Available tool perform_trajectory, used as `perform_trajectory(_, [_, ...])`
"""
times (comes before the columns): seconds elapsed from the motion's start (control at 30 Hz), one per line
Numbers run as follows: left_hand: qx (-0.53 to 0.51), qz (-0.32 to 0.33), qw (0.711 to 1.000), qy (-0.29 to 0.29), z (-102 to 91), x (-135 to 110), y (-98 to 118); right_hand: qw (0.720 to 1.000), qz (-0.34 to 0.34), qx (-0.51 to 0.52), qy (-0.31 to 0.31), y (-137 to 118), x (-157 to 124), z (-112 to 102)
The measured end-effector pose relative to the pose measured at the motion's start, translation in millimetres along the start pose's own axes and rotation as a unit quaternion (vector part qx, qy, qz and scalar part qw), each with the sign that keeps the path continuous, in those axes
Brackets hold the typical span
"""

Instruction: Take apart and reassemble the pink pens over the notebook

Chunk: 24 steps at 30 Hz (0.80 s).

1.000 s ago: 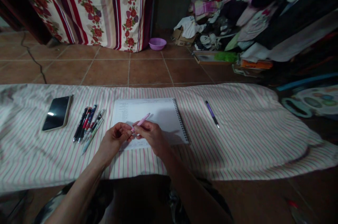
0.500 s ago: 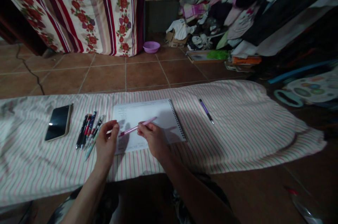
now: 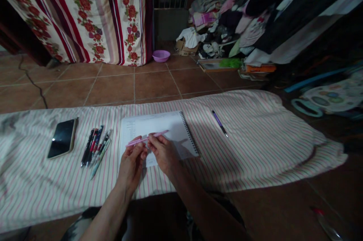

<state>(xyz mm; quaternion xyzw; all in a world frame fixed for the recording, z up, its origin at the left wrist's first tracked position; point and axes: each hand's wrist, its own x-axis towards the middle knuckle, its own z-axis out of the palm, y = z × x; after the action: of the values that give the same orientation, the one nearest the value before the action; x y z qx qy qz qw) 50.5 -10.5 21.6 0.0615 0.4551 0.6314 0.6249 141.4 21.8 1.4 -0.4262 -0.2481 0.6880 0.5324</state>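
A pink pen (image 3: 162, 132) is held slantwise above a spiral notebook (image 3: 170, 122), its right end tipped slightly up the page. My right hand (image 3: 163, 152) pinches it near the middle. My left hand (image 3: 133, 159) is closed on the pen's left part, thumb and fingers round it, close beside the right fingertips. The notebook lies open to a white page with faint print along its left and upper edges; its wire coil is on the right. Parts of the page are hidden by both hands.
Left of the notebook lie several pens (image 3: 93, 146) in a bunch and a dark phone (image 3: 61, 138). A purple pen (image 3: 219, 123) rests to the right. Striped cloth (image 3: 255, 150) covers the surface. Beyond, on the tiled floor, are a purple basin (image 3: 161, 56) and piled clothes (image 3: 227, 17).
My left hand has moved right and closed on the pink pen, which it was apart from before. My right hand keeps its pinch. The whole view has shifted slightly.
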Motion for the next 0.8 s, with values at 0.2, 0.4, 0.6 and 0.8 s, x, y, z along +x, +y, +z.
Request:
perform_trajectory(0.2, [-0.097,-0.061,0.993,0.036,4.5,7,-7,0.999,-0.006,-0.045,-0.020,3,-2,-1])
perform_trajectory(0.4, [-0.139,-0.074,0.986,0.057,4.2,9,-5,0.994,-0.016,-0.098,-0.036,-1,0,-1])
perform_trajectory(0.6, [-0.150,-0.073,0.985,0.043,-1.6,13,0,0.993,-0.001,-0.088,-0.076,-1,1,-2])
perform_trajectory(0.8, [-0.158,-0.075,0.984,0.026,-5.0,13,3,0.993,-0.003,-0.095,-0.065,0,2,-3])
